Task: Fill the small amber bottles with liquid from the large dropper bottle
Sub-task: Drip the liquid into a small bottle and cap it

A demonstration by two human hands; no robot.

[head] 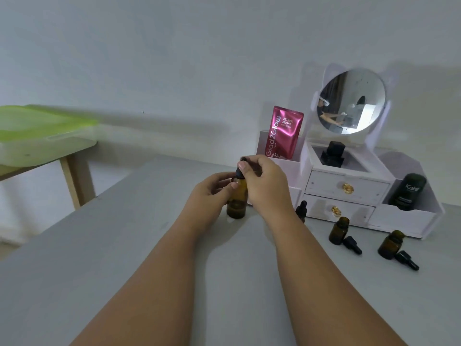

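Upright on the surface [149, 245], framed by both hands: the large dropper bottle [236, 207], long axis vertical. Gripped round its amber body by the left hand [212, 193], fingers [225, 179] curled in at the shoulder from the left side, steadying. Pinched from above by the right hand [264, 181], thumb and fingertips closed on the black dropper cap [240, 171], right on top of the neck. Cannot tell whether threaded tight or already loose.

Straight up along that vertical axis for the lift, by the look of it. Risk of tipping the bottle, or scraping the pipette on the rim, with any sideways pull.

Now the targets, all out to the right of the right fingers. Open and upright, the nearer small bottle [338, 231], its loose cap [352, 245] lying just beside. Further right, a second open small bottle [391, 244], its own cap [406, 260] touching or nearly so. Half hidden behind the right wrist, a capped small bottle [301, 211], just in front of the white organiser [349, 188].

Well apart from the left fingers, every one. Right hand clearly nearer, so likely the carrier. Fill levels too dark to read.
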